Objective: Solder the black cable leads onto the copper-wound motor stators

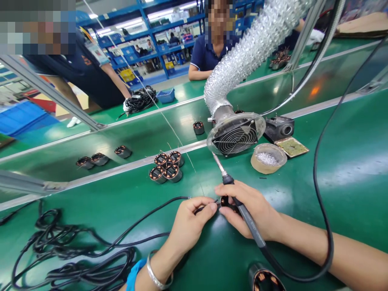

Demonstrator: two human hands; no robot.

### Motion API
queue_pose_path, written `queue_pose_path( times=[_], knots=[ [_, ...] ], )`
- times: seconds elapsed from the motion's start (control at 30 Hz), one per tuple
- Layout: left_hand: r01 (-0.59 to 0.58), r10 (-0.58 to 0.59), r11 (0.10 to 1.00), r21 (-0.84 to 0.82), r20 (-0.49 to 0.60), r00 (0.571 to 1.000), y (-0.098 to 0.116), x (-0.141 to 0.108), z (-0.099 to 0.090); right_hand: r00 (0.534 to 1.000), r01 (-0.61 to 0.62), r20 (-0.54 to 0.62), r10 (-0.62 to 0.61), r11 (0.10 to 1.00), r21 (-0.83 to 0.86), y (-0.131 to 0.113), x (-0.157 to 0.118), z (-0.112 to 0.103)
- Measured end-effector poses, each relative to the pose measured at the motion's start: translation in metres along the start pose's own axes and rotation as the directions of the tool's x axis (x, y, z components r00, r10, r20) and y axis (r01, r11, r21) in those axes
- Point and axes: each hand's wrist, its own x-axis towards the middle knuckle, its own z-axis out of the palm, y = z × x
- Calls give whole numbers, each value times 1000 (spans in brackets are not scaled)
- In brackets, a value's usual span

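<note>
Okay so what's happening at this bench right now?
The right hand holds a soldering iron and a small copper-wound part together. The left hand pinches a dark cable end close against that part. Four similar wound parts sit grouped beyond, near a round fan grille.

cables (pixel 87 271) lie left of the soldering iron (pixel 250 222).

Factory workshop, seemingly electronics assembly: long green workbench (pixel 291 194), soldering iron (pixel 222 169), foil-like exhaust duct (pixel 242 56), copper-wound motor parts (pixel 166 165), blue shelving (pixel 151 32) behind.
</note>
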Motion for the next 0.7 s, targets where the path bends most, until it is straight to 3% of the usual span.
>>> queue_pose_path(
  times=[0.17,0.33,0.5,0.6,0.7],
  knots=[
    [-92,85,977,194,42,995,4,-4,-2,990,-74,130,63,994,83,-3,3,-4],
    [-159,157,930,331,33,987,7,-9,0,989,-77,132,68,995,65,-2,2,-4],
    [-162,159,941,296,33,987,7,-19,4,1000,-2,21,3,998,-68,-7,-1,1],
    [-100,95,964,246,35,995,9,-30,12,998,46,-41,-55,981,-191,-9,-7,6],
    [-42,27,988,146,102,994,10,-41,23,997,48,-49,-64,959,-278,-8,-14,8]
  ],
)
